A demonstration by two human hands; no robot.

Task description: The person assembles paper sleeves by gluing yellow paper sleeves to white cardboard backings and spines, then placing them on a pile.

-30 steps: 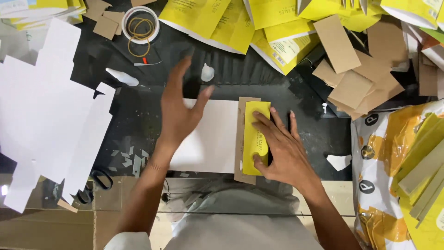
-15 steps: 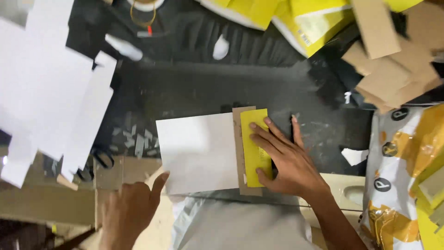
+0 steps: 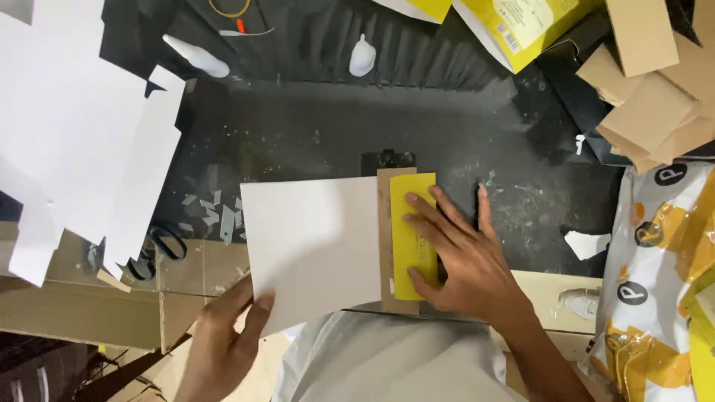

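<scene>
On the dark worktop (image 3: 328,134), near centre, we have our right hand (image 3: 465,260) flat, fingers spread wide, pressing a yellow sheet (image 3: 412,195) onto a brown card strip (image 3: 385,238). Our left hand (image 3: 223,342) pinches the near-left corner of the white sheet (image 3: 313,246), thumb on top. White sheet overlaps the strip's left edge. Left: loose stack of white cut sheets (image 3: 74,126), scissors (image 3: 160,249) just beside it. Far right: brown card pieces (image 3: 648,104). Right edge: yellow-and-white plastic bags (image 3: 663,283). Far side: two white glue blobs (image 3: 362,58), well apart.
</scene>
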